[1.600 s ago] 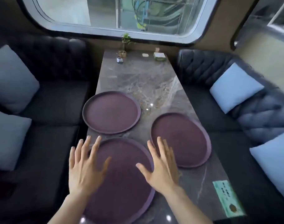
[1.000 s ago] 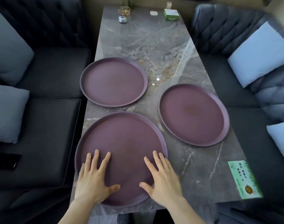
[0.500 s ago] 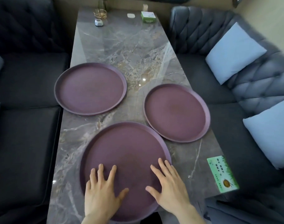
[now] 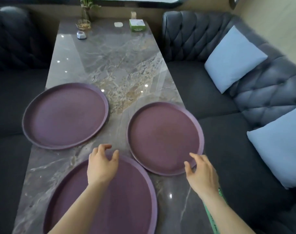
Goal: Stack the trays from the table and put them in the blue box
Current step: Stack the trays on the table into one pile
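Three round purple trays lie on the marble table (image 4: 110,61): the far left tray (image 4: 65,115), the right tray (image 4: 164,138) and the near tray (image 4: 120,200) under my arms. My left hand (image 4: 101,164) hovers over the near tray's far rim, fingers curled and apart, holding nothing. My right hand (image 4: 200,174) is at the right tray's near right rim, fingers spread by the edge, not closed on it. No blue box is in view.
Dark tufted sofas flank the table, with pale blue cushions (image 4: 234,58) on the right one. At the far end stand a green box (image 4: 137,25), a small plant in a glass (image 4: 84,22) and a small white gadget (image 4: 81,34). A green card (image 4: 216,215) lies under my right forearm.
Both hands lifted off the near tray and moved forward. The left now hangs over that tray's far rim; the right went out to the right tray's edge.
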{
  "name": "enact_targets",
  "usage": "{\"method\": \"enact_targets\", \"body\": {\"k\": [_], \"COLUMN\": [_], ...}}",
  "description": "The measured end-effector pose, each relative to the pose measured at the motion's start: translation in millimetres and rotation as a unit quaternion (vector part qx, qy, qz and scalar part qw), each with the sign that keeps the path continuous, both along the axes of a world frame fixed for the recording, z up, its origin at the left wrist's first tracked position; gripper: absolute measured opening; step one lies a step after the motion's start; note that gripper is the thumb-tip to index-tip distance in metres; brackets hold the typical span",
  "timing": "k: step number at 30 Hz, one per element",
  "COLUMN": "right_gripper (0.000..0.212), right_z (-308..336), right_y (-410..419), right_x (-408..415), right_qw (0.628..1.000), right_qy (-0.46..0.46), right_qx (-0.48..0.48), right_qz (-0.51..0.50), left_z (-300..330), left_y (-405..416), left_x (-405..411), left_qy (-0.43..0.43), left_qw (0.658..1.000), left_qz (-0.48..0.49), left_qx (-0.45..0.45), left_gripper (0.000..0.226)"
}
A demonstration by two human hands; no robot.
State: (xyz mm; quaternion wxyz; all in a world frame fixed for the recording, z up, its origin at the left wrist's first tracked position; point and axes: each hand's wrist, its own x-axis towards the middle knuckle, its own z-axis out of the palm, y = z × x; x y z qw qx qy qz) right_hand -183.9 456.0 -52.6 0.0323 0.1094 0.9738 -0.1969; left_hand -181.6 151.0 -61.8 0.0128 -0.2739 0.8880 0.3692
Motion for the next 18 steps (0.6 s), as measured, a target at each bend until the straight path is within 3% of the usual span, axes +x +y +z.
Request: {"method": "enact_targets", "body": {"k": [9,12,16,18], "right_gripper": [0.075,0.082,0.076,0.075], "right_z": [-21,-26,-31,-31], "right_y": [36,42,48,49], "right_x": [-96,-113,-127,-131], "right_qw": [0.990,0.969,0.933,0.905], "right_qy": [-0.083,-0.104,-0.088,-0.079], "right_qx": [-0.077,-0.170,-0.276,-0.335], "right_qz": [-0.084,-0.145,-0.211,-0.249], "left_z": [-13,-18,-20,-19], "left_y": [42,59,72,73], "left_x": [-89,-100,-109,-111], "left_qy": [-0.077,-0.074,-0.066,-0.054], "left_qw": [0.994,0.982,0.943,0.922], "left_qz": [0.011,0.029,0.109,0.148], "left_qx": [0.081,0.171,0.307,0.355], "left_gripper": [0.069,0.083,0.108,0.108]}}
